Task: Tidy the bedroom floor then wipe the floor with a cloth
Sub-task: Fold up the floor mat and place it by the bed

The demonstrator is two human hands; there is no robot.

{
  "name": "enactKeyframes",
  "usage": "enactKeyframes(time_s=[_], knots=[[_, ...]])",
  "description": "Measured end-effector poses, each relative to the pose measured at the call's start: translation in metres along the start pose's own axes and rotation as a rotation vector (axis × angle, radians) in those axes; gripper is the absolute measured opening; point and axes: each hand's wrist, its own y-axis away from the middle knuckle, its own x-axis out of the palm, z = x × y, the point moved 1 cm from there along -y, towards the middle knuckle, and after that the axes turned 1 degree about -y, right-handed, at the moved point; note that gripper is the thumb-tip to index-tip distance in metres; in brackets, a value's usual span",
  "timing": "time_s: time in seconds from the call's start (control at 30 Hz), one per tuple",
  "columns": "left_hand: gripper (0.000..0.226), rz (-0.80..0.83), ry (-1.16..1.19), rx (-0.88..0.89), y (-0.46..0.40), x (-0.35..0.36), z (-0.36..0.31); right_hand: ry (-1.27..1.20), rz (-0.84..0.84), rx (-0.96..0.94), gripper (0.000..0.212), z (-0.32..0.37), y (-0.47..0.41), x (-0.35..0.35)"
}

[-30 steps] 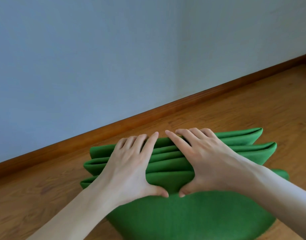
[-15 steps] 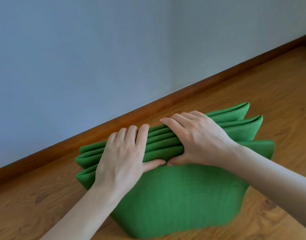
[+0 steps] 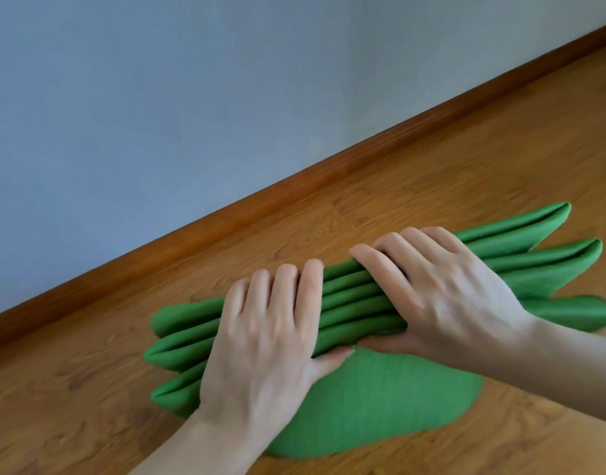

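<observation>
A green cloth (image 3: pixel 380 402) lies on the wooden floor (image 3: pixel 432 166), gathered into several long pleats along its far side, with a flat part trailing toward me. My left hand (image 3: pixel 264 341) presses down on the left half of the pleats, fingers over the top and thumb on the near side. My right hand (image 3: pixel 442 293) grips the right half the same way. The two hands sit side by side, thumbs nearly touching. The pleat ends stick out left and right past both hands.
A brown wooden skirting board (image 3: pixel 294 180) runs diagonally along the base of a pale blue-grey wall (image 3: pixel 192 97), a short way beyond the cloth. Bare wooden floor lies left, right and in front of the cloth.
Both hands have pushed the cloth forward across the floor toward the skirting board. The pleats are bunched tighter and the fingers are curled more firmly over them.
</observation>
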Motion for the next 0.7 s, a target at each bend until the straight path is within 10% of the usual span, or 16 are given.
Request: enactKeyframes(time_s=[0.7], knots=[[0.087,0.289,0.239,-0.047,0.021,-0.033,-0.017,-0.126,0.272,0.127,0.084,0.030,0.026,-0.029]])
